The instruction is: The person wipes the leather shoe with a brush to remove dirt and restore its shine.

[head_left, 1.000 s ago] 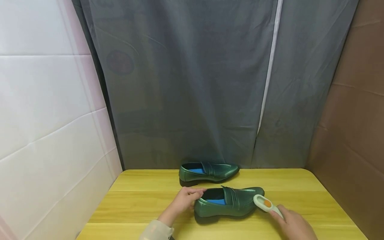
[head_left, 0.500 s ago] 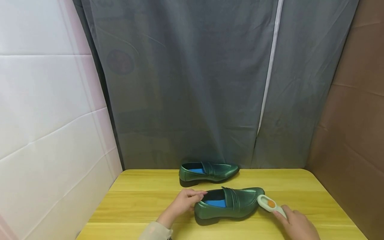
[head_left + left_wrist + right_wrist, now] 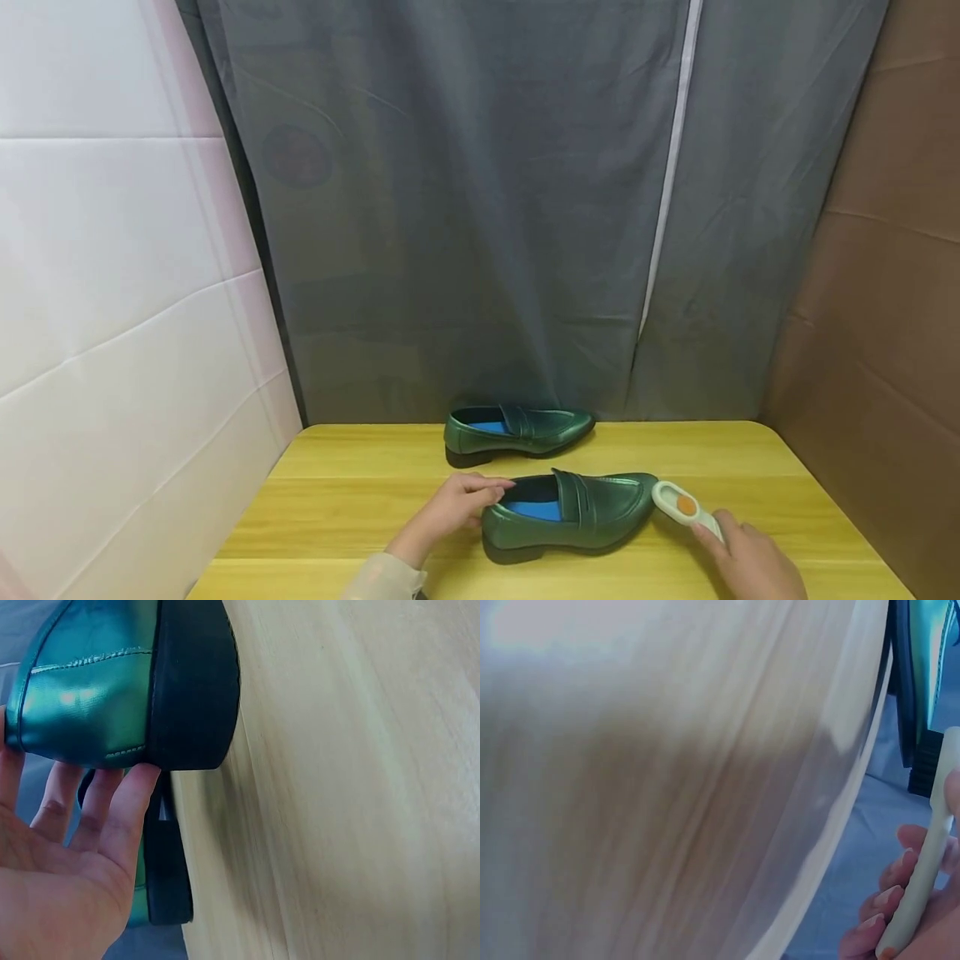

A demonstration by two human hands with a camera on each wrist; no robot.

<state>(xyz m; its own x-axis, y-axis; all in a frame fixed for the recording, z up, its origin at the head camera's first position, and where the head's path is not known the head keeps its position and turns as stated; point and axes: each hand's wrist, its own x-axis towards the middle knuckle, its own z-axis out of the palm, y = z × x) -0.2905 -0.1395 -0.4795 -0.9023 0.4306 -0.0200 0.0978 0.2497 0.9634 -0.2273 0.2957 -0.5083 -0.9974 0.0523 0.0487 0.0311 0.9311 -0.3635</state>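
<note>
A shiny green penny loafer (image 3: 611, 521) with a blue insole sits on the wooden table, its toe to the right. My left hand (image 3: 453, 510) holds it at the heel; the left wrist view shows the fingertips against the back of the heel (image 3: 90, 705). A pale green brush (image 3: 693, 515) with an orange button on its handle is gripped in my right hand (image 3: 753, 558). Dark bristles (image 3: 926, 765) show in the right wrist view, right at the toe of the loafer. The bristles are hidden beneath the brush in the head view.
A matching green loafer (image 3: 517, 435) stands behind, near the table's back edge, toe also to the right. The yellow wooden table (image 3: 337, 483) meets a grey curtain (image 3: 465, 208) at the back. White panels (image 3: 135, 250) hang at the left, brown cloth (image 3: 877, 292) at the right.
The brush has slid a little to the right, from over the front of the loafer to the tip of its toe. The left hand stays at the heel.
</note>
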